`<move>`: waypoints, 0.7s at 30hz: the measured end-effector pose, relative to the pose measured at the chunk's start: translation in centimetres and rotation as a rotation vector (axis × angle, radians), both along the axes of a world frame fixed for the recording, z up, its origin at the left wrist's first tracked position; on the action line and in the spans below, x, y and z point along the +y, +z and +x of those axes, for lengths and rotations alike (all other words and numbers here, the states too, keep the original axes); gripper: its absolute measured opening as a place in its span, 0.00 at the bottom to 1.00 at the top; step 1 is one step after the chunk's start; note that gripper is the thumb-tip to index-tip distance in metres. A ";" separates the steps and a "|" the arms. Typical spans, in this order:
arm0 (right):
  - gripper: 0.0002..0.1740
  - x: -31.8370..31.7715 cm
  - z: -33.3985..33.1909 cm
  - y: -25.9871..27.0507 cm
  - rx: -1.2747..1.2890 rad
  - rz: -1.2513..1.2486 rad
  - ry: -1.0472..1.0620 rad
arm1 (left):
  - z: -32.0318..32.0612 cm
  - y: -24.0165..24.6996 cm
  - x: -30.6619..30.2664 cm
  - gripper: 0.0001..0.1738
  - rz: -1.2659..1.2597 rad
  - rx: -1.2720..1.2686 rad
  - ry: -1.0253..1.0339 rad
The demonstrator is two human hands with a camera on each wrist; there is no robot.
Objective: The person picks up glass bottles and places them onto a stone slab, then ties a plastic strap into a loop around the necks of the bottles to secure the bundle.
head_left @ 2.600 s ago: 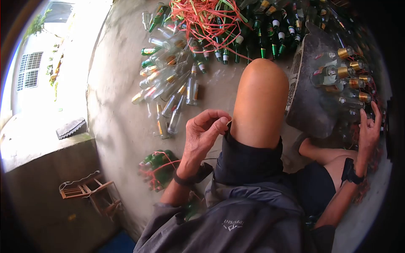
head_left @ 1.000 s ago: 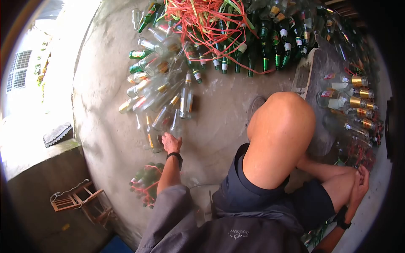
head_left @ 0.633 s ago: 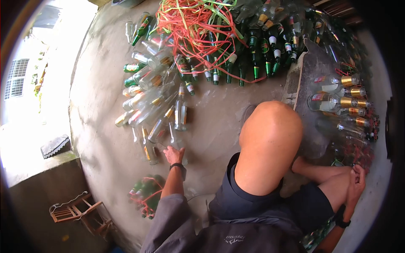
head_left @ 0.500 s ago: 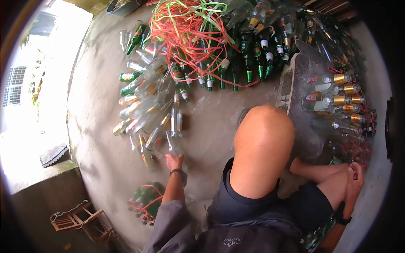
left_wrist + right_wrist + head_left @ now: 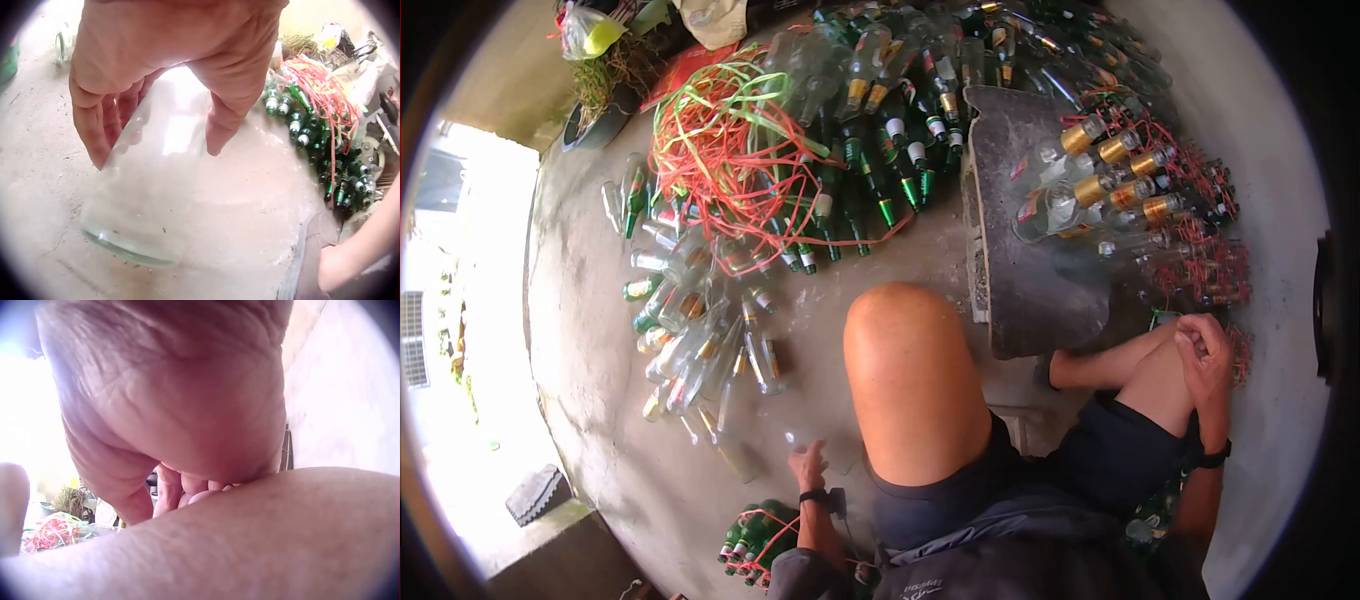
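Observation:
My left hand (image 5: 808,466) is low over the concrete floor, left of the raised knee. In the left wrist view, its fingers and thumb lie on either side of a clear glass bottle (image 5: 147,200), gripping it; the wide base points away from the palm and the neck is hidden by the hand. My right hand (image 5: 1206,352) rests on the bent right leg, its fingers loosely curled and holding nothing. A fan of clear bottles (image 5: 690,345) lies on the floor beyond the left hand, with a bundle of green bottles (image 5: 752,538) nearer my body.
Red and green plastic strips (image 5: 730,160) lie tangled over green bottles (image 5: 880,190) at the back. A dark board (image 5: 1040,300) stands to the right, beside gold-necked clear bottles (image 5: 1090,190) and red-tied bundles (image 5: 1200,265). A wall runs along the right.
My left hand has gone from beside the knee down to the floor and grips a clear bottle. My right hand has left the gold-necked bottles for the leg. The head view has swung right.

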State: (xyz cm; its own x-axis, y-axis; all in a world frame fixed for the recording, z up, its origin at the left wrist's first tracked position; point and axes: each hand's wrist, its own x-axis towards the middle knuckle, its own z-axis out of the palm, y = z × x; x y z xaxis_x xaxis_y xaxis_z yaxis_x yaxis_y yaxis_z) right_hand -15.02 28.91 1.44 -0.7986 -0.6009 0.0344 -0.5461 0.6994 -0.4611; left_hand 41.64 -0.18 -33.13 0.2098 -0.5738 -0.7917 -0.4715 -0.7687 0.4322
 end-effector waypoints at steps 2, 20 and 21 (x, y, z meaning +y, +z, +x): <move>0.11 -0.7 0.6 0.6 0.033 -0.001 -0.013 | -1.1 1.8 0.3 0.36 -0.095 0.027 0.043; 0.12 1.8 0.5 1.3 0.096 -0.226 0.068 | -20.1 37.2 -9.0 0.36 -0.988 0.578 -0.436; 0.12 1.9 0.5 1.4 0.098 -0.234 0.058 | -21.7 38.1 -8.1 0.36 -0.994 0.582 -0.447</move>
